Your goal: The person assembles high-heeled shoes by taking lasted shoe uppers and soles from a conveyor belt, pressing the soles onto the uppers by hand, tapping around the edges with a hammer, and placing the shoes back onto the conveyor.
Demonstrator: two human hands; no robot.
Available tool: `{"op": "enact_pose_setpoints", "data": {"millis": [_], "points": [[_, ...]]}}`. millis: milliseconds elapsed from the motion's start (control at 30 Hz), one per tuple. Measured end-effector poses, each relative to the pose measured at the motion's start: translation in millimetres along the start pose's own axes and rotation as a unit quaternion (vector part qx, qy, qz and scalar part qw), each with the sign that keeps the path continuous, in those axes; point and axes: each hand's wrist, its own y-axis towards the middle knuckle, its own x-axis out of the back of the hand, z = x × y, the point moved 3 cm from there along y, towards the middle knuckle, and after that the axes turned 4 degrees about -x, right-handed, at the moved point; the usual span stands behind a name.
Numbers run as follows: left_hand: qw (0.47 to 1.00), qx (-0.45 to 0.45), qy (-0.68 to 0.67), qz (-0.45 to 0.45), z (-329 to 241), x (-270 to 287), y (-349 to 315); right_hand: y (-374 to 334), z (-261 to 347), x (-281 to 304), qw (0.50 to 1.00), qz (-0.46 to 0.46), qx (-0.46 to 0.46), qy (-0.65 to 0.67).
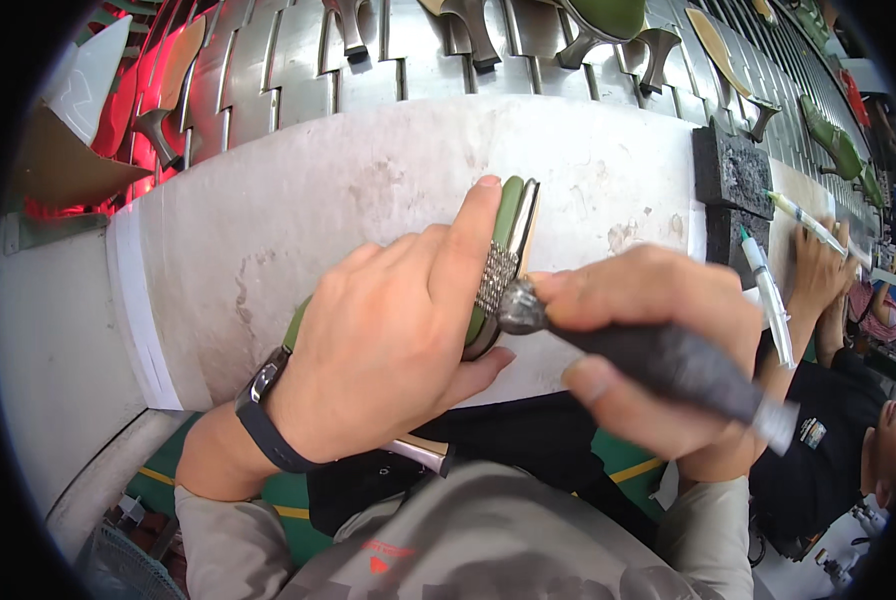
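My left hand (pixel 383 330) is wrapped over a green high-heeled shoe (pixel 510 208), its index finger lying along the toe part. The shoe is tilted on its side, its pale sole edge toward my right hand, and its metallic heel (pixel 420 453) shows below my left wrist. A band of sparkling stones (pixel 496 279) crosses the shoe's front. My right hand (pixel 673 300) grips a dark-handled tool (pixel 668 365), smeared by motion, with a rounded dark metal head at the shoe's edge beside the band. Whether the head touches the shoe, I cannot tell.
A stained white work surface (pixel 368 150) lies beneath. Beyond it, a metal slat conveyor (pixel 298 60) carries several heeled shoes and soles. At right are black blocks (pixel 733 165) and syringe-like applicators (pixel 768 300). A co-worker's hand (pixel 818 260) is near them. A white panel (pixel 53 320) stands left.
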Motion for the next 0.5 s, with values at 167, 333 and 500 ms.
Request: {"op": "enact_pose_setpoints", "data": {"millis": [167, 333, 500], "points": [[0.999, -0.013, 0.016, -0.029, -1.6, 1.7, -1.0, -39.3, 9.1, -48.3, 0.968, -0.113, 0.163, -0.154], [0.997, -0.038, 0.01, -0.071, 7.0, 17.3, -0.5, -38.8, -5.4, -52.3, 0.976, -0.178, 0.126, -0.026], [0.954, -0.189, -0.172, -0.154, -63.3, 81.9, -20.3, -56.0, 41.3, -26.5, 0.952, -0.22, 0.172, 0.123]]}}
